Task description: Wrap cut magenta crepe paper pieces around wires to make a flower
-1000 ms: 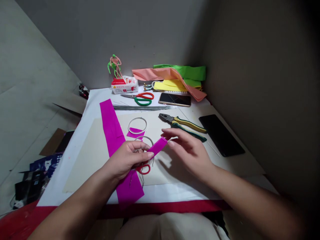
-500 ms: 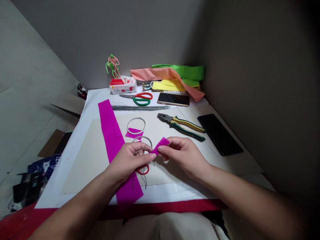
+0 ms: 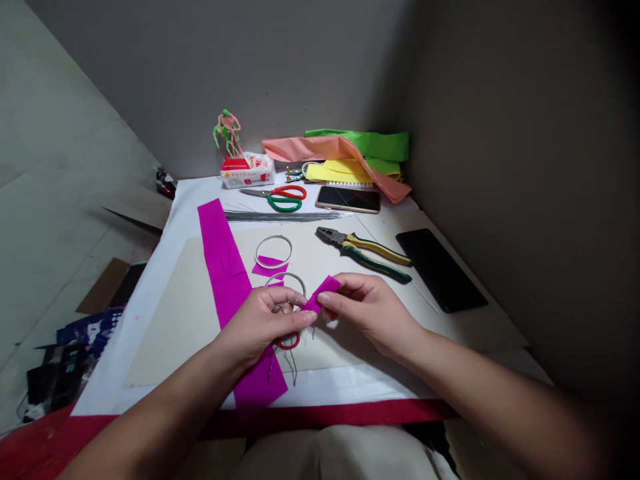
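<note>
Packet lettering [image 3: 250, 179] is illegible beyond the pinched strip [image 3: 326, 285].

Hands hide the middle, the lower edge cuts the arms

At mid-frame the left grip [image 3: 257, 321] covers one end of the small strip [image 3: 325, 285], the upper run of the wires [image 3: 294, 375] and the bottom of the near ring [image 3: 286, 274]. A red loop [image 3: 290, 347] shows just below; whatever it belongs to is hidden. Left of centre, part of the long strip [image 3: 220, 257] lies out of sight behind that grip. The right grip [image 3: 373, 307] hides another bit of the small strip. Both forearms [image 3: 165, 400] leave through the bottom edge. Print on the pack [image 3: 247, 173], upper centre-left, is too small to read.
</note>
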`<move>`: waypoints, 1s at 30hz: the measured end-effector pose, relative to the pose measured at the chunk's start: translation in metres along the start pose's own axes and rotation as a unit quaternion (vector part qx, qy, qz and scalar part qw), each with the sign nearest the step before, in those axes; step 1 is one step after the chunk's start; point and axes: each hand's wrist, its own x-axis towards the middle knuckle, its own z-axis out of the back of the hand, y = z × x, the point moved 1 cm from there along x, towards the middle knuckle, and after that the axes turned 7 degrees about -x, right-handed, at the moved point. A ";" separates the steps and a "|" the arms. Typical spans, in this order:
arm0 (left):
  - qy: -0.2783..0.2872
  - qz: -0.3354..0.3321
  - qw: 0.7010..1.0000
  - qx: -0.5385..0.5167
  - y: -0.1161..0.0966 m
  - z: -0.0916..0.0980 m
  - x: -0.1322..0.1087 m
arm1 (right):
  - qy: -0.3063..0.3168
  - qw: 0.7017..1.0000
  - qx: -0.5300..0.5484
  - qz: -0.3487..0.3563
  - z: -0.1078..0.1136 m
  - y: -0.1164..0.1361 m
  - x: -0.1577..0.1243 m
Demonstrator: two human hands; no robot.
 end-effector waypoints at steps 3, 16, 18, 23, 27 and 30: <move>-0.005 0.002 1.000 -0.005 0.001 0.000 -0.001 | 0.000 1.000 -0.007 0.000 0.000 -0.001 -0.001; 0.022 0.005 1.000 -0.008 0.003 -0.003 -0.001 | -0.091 0.994 0.064 -0.005 0.007 0.000 0.005; 0.011 0.005 1.000 -0.006 0.003 -0.002 0.000 | -0.076 0.992 0.097 -0.016 0.008 -0.001 0.006; 0.009 -0.005 1.000 -0.017 0.004 -0.002 0.003 | -0.004 0.987 0.143 -0.071 0.002 -0.006 0.005; 0.014 -0.011 1.000 -0.009 0.005 -0.003 0.001 | -0.018 0.988 0.141 -0.054 -0.002 -0.004 0.002; 0.036 -0.022 0.999 -0.018 0.004 -0.001 0.001 | 0.006 0.987 0.148 -0.055 0.002 0.002 0.001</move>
